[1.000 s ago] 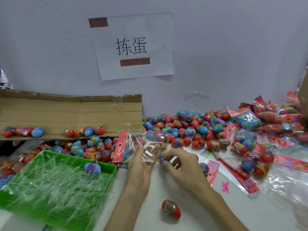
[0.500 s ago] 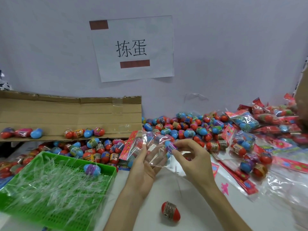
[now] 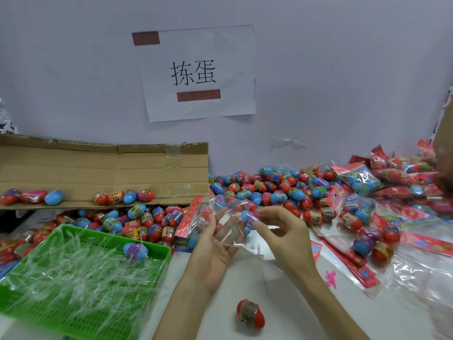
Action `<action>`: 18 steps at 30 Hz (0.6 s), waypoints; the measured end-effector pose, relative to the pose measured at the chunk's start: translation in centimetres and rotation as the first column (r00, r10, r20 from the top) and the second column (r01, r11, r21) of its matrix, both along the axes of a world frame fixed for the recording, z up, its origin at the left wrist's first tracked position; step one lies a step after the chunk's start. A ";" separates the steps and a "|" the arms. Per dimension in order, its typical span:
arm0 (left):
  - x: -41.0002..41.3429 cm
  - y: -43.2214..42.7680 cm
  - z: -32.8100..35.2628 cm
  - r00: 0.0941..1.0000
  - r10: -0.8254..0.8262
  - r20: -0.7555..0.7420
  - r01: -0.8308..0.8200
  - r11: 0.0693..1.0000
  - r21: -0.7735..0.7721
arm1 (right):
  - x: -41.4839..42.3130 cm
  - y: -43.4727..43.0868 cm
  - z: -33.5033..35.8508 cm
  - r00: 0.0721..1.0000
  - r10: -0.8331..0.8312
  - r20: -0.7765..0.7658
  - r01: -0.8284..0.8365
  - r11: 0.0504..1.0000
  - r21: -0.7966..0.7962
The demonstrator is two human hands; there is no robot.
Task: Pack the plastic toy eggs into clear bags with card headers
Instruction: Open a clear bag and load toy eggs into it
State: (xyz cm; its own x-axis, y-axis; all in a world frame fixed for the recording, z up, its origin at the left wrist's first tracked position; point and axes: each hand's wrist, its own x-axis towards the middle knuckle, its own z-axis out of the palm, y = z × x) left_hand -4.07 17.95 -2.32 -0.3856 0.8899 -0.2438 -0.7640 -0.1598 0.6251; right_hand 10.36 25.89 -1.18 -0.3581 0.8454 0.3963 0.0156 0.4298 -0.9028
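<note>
My left hand (image 3: 212, 246) holds a clear bag (image 3: 220, 212) with a red card header (image 3: 190, 215), palm up, fingers spread under the plastic. My right hand (image 3: 282, 231) pinches a blue toy egg with a purple band (image 3: 248, 217) at the bag's open mouth. A red egg (image 3: 250, 314) lies alone on the white table near me. A big heap of loose red and blue eggs (image 3: 269, 190) stretches along the wall behind my hands.
A green mesh basket (image 3: 157, 266) of clear plastic strips, with one blue egg (image 3: 135, 250) in it, stands at the left. A brown cardboard flap (image 3: 103, 173) carries several eggs. Filled bags (image 3: 358, 209) and flat red headers (image 3: 353, 263) pile up at the right.
Both hands rose from the table with the bag. My right hand picked up the blue egg and brought it up to the bag's mouth.
</note>
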 end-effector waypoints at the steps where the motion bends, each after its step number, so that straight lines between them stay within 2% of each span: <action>1: 0.1 -0.1 0.0 1.000 -0.010 -0.011 0.011 1.000 0.002 | -0.1 -0.2 0.0 1.000 0.021 0.000 -0.021 1.000 0.001; 5: 0.4 -0.4 0.1 0.994 -0.073 -0.080 0.074 0.997 0.005 | -0.6 -0.8 -0.2 0.997 0.069 -0.022 -0.068 0.997 0.022; 8: 0.7 -0.3 0.1 0.991 -0.077 -0.105 0.076 0.997 -0.008 | -0.7 -1.0 -0.4 0.995 0.080 0.055 -0.084 0.993 0.076; 13: 0.0 -0.2 0.2 0.991 0.069 -0.111 -0.066 0.997 0.025 | -0.5 -1.7 0.9 0.992 0.107 0.069 -0.117 0.980 0.163; 15: -0.5 -0.2 0.1 0.987 0.119 -0.108 -0.116 0.993 0.033 | 0.3 -1.4 1.7 0.972 0.200 0.125 -0.213 0.972 0.104; 16: -0.6 -0.3 0.1 0.985 0.137 -0.108 -0.134 0.990 0.039 | 0.8 -1.3 2.0 0.927 0.309 0.213 -0.323 0.946 0.031; 18: -0.5 -0.3 0.1 0.981 0.159 -0.110 -0.155 0.987 0.045 | 1.5 -1.1 2.3 0.723 0.522 0.452 -0.520 0.843 -0.140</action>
State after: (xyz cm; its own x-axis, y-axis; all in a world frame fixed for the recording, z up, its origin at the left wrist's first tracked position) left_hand -4.62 17.65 -2.19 -0.5446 0.8233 -0.1602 -0.6528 -0.2961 0.6973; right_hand 11.87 24.76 1.14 -0.8788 0.4723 0.0688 0.1977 0.4914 -0.8482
